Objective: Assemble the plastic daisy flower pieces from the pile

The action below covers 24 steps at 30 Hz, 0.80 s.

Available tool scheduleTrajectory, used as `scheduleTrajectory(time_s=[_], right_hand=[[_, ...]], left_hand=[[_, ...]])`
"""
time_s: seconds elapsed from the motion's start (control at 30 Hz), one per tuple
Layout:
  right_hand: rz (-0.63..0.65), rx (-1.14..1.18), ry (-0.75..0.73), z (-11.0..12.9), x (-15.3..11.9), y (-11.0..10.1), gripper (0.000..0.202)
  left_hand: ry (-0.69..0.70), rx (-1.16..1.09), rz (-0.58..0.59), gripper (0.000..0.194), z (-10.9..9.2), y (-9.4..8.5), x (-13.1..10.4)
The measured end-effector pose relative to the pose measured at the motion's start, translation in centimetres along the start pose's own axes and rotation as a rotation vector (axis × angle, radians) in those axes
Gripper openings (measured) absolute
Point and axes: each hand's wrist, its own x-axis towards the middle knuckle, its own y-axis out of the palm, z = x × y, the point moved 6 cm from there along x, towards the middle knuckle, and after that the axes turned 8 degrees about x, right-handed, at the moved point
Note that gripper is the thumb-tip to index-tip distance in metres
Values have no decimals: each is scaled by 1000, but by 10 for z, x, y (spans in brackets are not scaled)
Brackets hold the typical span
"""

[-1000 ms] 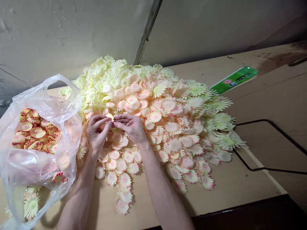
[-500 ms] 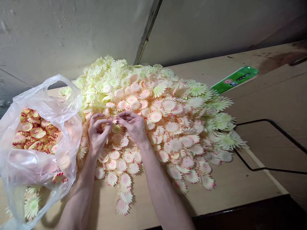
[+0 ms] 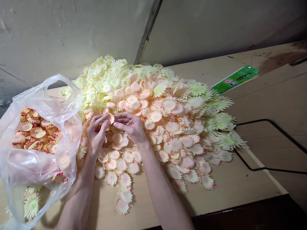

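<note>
My left hand point(image 3: 97, 131) pinches a small artificial flower head point(image 3: 111, 118), cream with pinkish-red petal tips, between thumb and forefinger. Just right of it is my right hand point(image 3: 131, 128), fingers stretched out and thumb apart from them. Its fingertips are at the flower's edge; whether they touch it I cannot tell. Beneath and around both hands spreads a large heap of similar flower heads point(image 3: 172, 127), pink-centred in the middle and pale green point(image 3: 112, 72) at the back and right.
At left stands a translucent plastic bag point(image 3: 26, 163) with more red-tipped flower heads point(image 3: 35, 132) inside. A green printed packet point(image 3: 236, 80) lies behind the heap at right, near a bent black metal frame point(image 3: 271, 120). A grey wall point(image 3: 72, 35) backs the wooden table point(image 3: 230, 191).
The flower head has turned its face more toward me in my left fingers. My right hand's thumb and fingertips have spread apart and shifted slightly down.
</note>
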Motion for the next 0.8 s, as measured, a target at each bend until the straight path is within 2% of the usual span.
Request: scheduleTrajectory(time_s=[0.2, 0.8], right_hand=[[1, 7, 44, -4, 1, 0, 41], [-19, 15, 36, -4, 1, -1, 39]], left_hand=[[-8, 10, 6, 22, 2, 1, -1], [-25, 22, -13, 25, 6, 1, 1]])
